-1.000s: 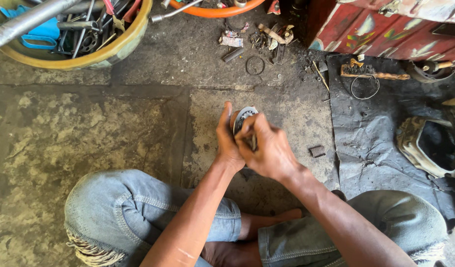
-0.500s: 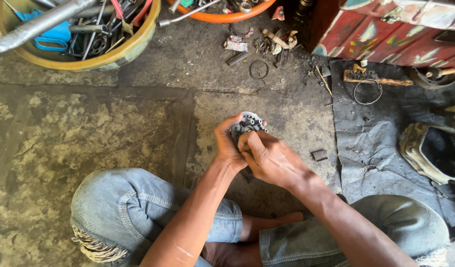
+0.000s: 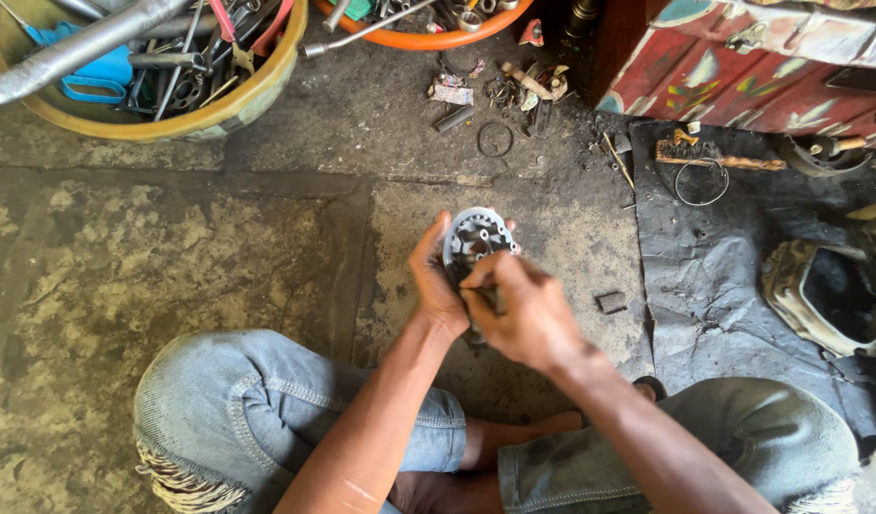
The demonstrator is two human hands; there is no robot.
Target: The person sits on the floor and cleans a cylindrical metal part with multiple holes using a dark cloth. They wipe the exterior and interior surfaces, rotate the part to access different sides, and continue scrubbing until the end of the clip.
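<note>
Seated on the concrete floor (image 3: 171, 247), a person gripped a round perforated metal hub (image 3: 476, 235) in the left hand (image 3: 436, 281) while right hand (image 3: 519, 309) fingers pinched at its face, apparently mid-fitting, calling for steady alignment.

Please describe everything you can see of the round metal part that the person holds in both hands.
The round metal part is a grey, toothed disc that looks like cast metal, with several round holes and recesses on its face. It is held tilted, face toward the camera, above the stained concrete floor. The left hand cups its left edge from behind, with fingers curled over the rim. The right hand covers its lower part, fingertips pinched on the face. Its lower half is hidden.
</note>
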